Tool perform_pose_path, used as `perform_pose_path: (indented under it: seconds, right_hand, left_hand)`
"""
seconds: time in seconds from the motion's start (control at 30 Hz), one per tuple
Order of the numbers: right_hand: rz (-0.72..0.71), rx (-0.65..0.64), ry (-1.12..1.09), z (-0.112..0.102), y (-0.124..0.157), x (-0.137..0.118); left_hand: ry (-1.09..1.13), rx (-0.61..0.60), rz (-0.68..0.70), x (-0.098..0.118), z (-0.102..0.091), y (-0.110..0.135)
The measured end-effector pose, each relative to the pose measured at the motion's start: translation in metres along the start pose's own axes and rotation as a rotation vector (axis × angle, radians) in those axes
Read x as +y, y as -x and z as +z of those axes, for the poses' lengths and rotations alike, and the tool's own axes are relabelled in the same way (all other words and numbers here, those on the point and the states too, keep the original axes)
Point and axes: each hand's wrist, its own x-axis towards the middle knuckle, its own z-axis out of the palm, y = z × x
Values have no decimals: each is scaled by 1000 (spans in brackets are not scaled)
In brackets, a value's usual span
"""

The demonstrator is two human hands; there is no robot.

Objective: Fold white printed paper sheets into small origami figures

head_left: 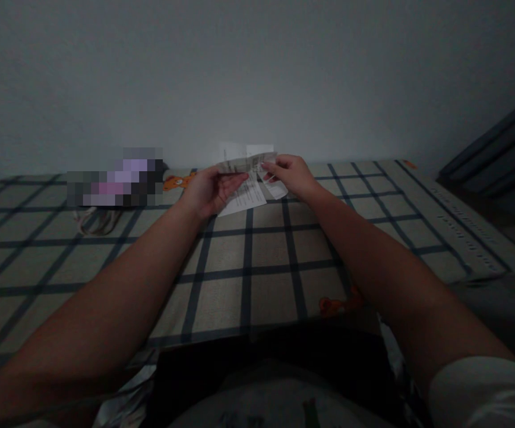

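At the far side of the table, both my hands hold a printed paper sheet (pixel 242 163) that looks creased or folded. My left hand (pixel 208 189) grips its left end, with the palm turned up and the fingers reaching under it. The right end is pinched between the thumb and fingers of my right hand (pixel 290 174). Below the hands shows another printed part of paper (pixel 245 199), and a small pale piece (pixel 277 189) hangs under my right hand. Whether these are one sheet or separate ones, I cannot tell. The print is too small to read.
A checked tablecloth (pixel 266 255) covers the table, which meets a grey wall (pixel 257 77) at the back. On the left lies a blurred-out purple and dark object (pixel 119 181) beside a looped pale cable (pixel 97 223). A dark slatted object (pixel 502 154) stands at the right.
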Motion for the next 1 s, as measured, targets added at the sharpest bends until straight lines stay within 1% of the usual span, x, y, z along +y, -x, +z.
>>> perform_pose_path:
  seconds: [0.1,0.23,0.37,0.47,0.53,0.67,0.77,0.87,1.0]
  right_hand:
    - [-6,64,-8,0,-1,2]
    - [6,88,-22,1,-3,6]
    - [15,70,-72,3,-3,6]
    - [20,45,-75,4,0,2]
    - [24,35,-69,6,1,0]
    - [23,16,-107,7,1,-2]
    - [0,8,-166,7,-1,-3]
    - [-1,15,-179,7,-2,-5]
    - [26,54,-174,8,0,-7]
  left_hand:
    - [-29,-23,16,2,4,5]
    - [-104,-20,38,2,10,12]
    - [-209,-36,107,-5,11,11]
    - [-198,16,152,-10,9,7]
    - [-179,44,155,-11,8,5]
    - [-158,61,174,-8,7,5]
    - [-170,42,158,-7,9,6]
    - [-214,25,129,-8,9,6]
    - [-263,64,186,-10,6,3]
